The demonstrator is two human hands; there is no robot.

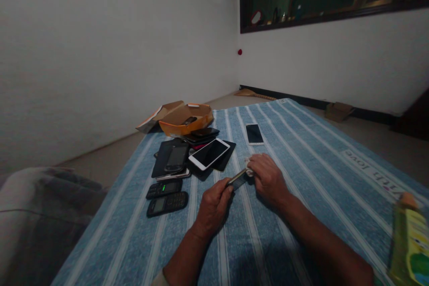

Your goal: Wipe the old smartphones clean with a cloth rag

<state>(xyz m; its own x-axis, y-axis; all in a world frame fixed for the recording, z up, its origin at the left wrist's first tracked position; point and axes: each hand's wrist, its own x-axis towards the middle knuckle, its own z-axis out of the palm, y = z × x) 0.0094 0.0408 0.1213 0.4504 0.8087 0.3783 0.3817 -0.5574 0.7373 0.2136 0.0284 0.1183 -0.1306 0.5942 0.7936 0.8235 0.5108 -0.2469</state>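
My left hand [213, 205] is closed around the near end of a slim dark phone [237, 178], holding it edge-up over the blue striped cloth [301, 156]. My right hand [268, 178] is closed on a small pale wad of cloth or tissue [248, 163] pressed against the phone's far end. Left of my hands lie two dark keypad phones [166, 196], a white smartphone [208, 153] and several dark phones and cases [174, 158] piled together.
An open orange cardboard box [187, 118] holding a dark phone sits at the cloth's far left corner. One white-edged smartphone [254, 134] lies alone further back. A green-yellow bottle [410, 241] stands at the right edge. Grey bedding [40, 214] lies at the left.
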